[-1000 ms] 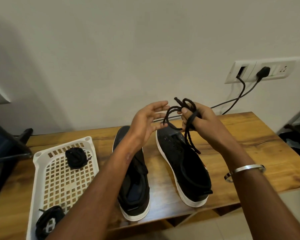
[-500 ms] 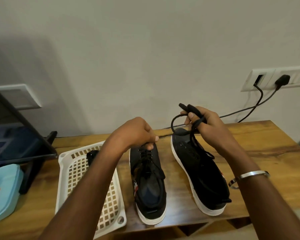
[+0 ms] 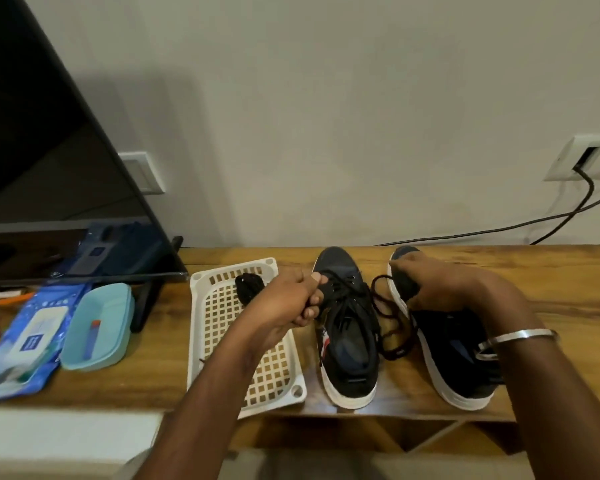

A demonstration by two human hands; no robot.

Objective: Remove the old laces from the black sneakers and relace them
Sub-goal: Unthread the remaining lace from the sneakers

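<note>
Two black sneakers with white soles stand side by side on the wooden table (image 3: 551, 299). The left sneaker (image 3: 349, 341) still carries its black lace, and my left hand (image 3: 291, 299) pinches that lace near the upper eyelets. The right sneaker (image 3: 444, 355) shows no lace in its eyelets. My right hand (image 3: 433, 285) hovers over its toe and holds a loose black lace (image 3: 387, 327), whose loops hang down between the two shoes.
A white lattice tray (image 3: 222, 327) lies left of the shoes with a coiled black lace (image 3: 248, 289) at its far end. Further left are a teal box (image 3: 97, 327), a blue wipes pack (image 3: 28, 344) and a dark screen (image 3: 49, 168). Cables (image 3: 548, 220) run from a wall socket.
My right hand has come down from chest height to the right sneaker's toe with the loose lace. My left hand stays gripping the left sneaker's lace. The view has swung left.
</note>
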